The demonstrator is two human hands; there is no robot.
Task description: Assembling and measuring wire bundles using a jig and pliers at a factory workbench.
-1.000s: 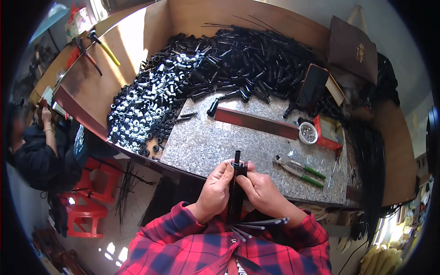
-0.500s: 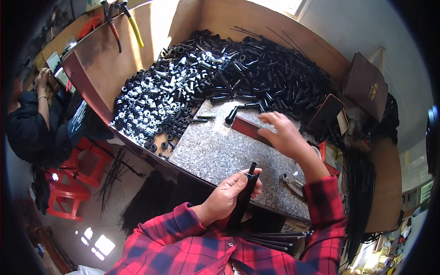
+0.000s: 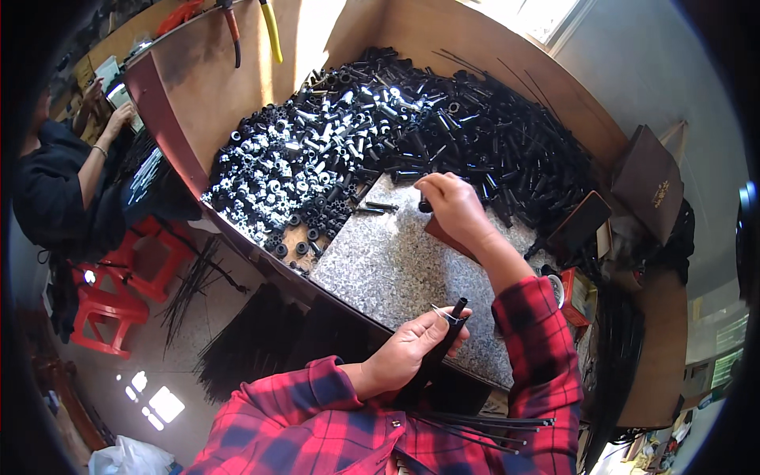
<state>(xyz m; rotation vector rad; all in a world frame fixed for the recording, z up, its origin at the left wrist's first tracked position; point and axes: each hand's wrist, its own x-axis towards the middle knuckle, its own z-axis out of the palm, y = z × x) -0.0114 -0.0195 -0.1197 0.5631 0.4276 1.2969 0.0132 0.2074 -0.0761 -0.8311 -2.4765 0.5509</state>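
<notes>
My left hand [image 3: 417, 346] is closed round a dark tube [image 3: 460, 307] in front of my chest, its upper end sticking out past the fingers. A thin white strand [image 3: 443, 313] shows by my left thumb. Over the granite-patterned slab [image 3: 372, 269], my right hand [image 3: 454, 204] pinches a short black tubular piece [image 3: 425, 206], partly hidden by the fingers. Beneath my right wrist lies a reddish-brown block [image 3: 450, 240], mostly covered. Two slim dark pieces [image 3: 376, 208] rest near the slab's far left corner.
Beyond the slab is a big heap of black tubular parts [image 3: 332, 150] inside a wooden partition [image 3: 190, 87]. A phone [image 3: 580, 224] leans at the right, by a brown bag [image 3: 649, 170]. Red stools [image 3: 107, 317] and a co-worker [image 3: 59, 186] are left. Thin rods [image 3: 507, 427] lie by my lap.
My right hand has moved away from me and left, from the block to the black piece at its far end, fingers closing. The left hand still holds its tube; the view has shifted.
</notes>
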